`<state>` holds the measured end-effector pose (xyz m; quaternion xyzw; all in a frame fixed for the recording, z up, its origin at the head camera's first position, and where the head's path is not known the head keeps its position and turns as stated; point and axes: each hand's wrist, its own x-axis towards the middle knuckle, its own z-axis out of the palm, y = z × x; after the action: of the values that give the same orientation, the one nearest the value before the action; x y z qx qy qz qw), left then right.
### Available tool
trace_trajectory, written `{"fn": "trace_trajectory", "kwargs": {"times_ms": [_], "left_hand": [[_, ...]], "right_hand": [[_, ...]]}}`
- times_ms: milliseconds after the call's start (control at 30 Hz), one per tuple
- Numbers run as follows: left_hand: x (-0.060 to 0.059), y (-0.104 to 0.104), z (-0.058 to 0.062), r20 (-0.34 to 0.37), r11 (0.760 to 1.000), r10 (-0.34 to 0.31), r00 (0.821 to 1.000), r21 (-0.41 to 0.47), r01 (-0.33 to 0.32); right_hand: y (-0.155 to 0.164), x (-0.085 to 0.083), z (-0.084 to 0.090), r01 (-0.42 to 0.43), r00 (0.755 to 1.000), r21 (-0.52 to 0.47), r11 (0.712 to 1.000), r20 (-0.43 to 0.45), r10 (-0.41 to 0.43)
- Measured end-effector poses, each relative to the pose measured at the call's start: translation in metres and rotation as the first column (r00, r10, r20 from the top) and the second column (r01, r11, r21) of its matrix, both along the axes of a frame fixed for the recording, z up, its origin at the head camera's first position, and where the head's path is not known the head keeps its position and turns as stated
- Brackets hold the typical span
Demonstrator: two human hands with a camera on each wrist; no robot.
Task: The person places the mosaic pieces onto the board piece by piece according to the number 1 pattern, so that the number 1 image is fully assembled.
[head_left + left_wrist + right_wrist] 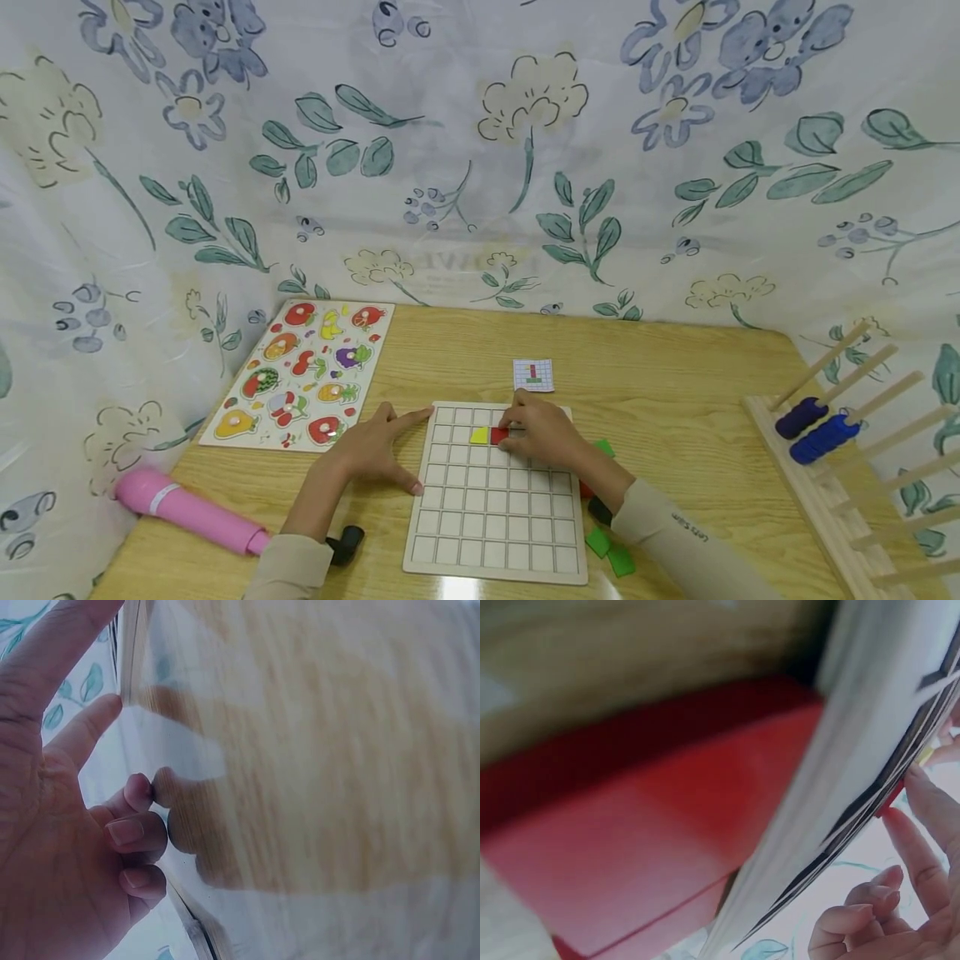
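Pinching the red square (498,436) between thumb and forefinger of the right hand (536,429), in a narrow grip, above the gridded board (495,573); placing it at the second row from the board's far edge, fourth cell from the left, just right of the yellow square (479,435); working about midway between the left and right edges of the desk (675,392); bracing the board's left edge with the left hand (371,450), spread wide between thumb and forefinger, with nothing in that grip; folding its other three fingers loosely, by the left wrist view.

Probably at the step of seating the red square next to the yellow one; cannot tell whether flush in its cell, with fingertips covering part of it; likely calls next for a light press and a small squaring nudge, then a straight lift away without dragging the yellow square.

Find the card (533,375), printed with red and green, between board and the desk's far edge; see loose green squares (620,560) by the board's right edge, with a red piece (660,817) there too; note the fruit puzzle (296,385) toward the desk's far left corner, the pink wand (197,517) near the left edge, and the peg rack (806,498) along the right.
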<state>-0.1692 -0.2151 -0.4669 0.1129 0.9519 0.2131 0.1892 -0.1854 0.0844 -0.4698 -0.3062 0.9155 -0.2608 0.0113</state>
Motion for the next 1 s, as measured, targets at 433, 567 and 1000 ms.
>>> {"fn": "trace_trajectory", "kwargs": {"times_ms": [433, 567, 1000], "left_hand": [[0.0, 0.001, 0.0, 0.016, 1.0, -0.005, 1.0, 0.0, 0.005], [0.0, 0.0, 0.002, 0.015, 1.0, -0.008, 1.0, -0.005, 0.008], [0.0, 0.001, 0.002, 0.013, 1.0, -0.016, 1.0, 0.007, 0.015]], "right_hand": [[0.018, 0.001, 0.006, 0.004, 0.998, -0.09, 0.996, 0.067, 0.002], [0.029, 0.001, 0.008, 0.025, 0.985, -0.185, 0.982, 0.175, 0.008], [0.064, 0.015, 0.009, 0.104, 0.957, -0.267, 0.958, 0.29, -0.024]]}}
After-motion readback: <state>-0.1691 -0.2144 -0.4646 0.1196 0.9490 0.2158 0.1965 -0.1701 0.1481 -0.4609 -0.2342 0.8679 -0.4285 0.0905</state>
